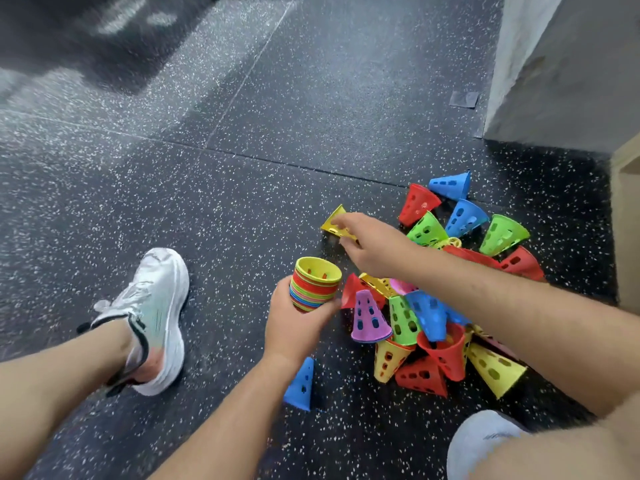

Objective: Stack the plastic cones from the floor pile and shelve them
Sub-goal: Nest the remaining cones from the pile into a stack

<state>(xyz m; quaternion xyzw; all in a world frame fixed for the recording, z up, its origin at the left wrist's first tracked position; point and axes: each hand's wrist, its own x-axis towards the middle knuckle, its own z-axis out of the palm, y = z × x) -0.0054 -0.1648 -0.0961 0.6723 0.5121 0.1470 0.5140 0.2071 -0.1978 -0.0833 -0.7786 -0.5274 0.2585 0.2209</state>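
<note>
Cone stack (pixel 314 285) gripped by left hand (pixel 294 327); right hand (pixel 374 244) pinches yellow cone (pixel 332 223).

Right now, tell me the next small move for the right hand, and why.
Probably lift the yellow perforated plastic cone and slot it tip-first into the multicoloured stack of nested plastic cones. The right hand pinches it on the floor, and the left hand holds the stack close by, open mouth up.

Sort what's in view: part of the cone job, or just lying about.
Job: stack held by left hand; yellow cone pinched by right hand; pile; lone blue cone.
Not the job: shoe; grey patch; wall.
</note>
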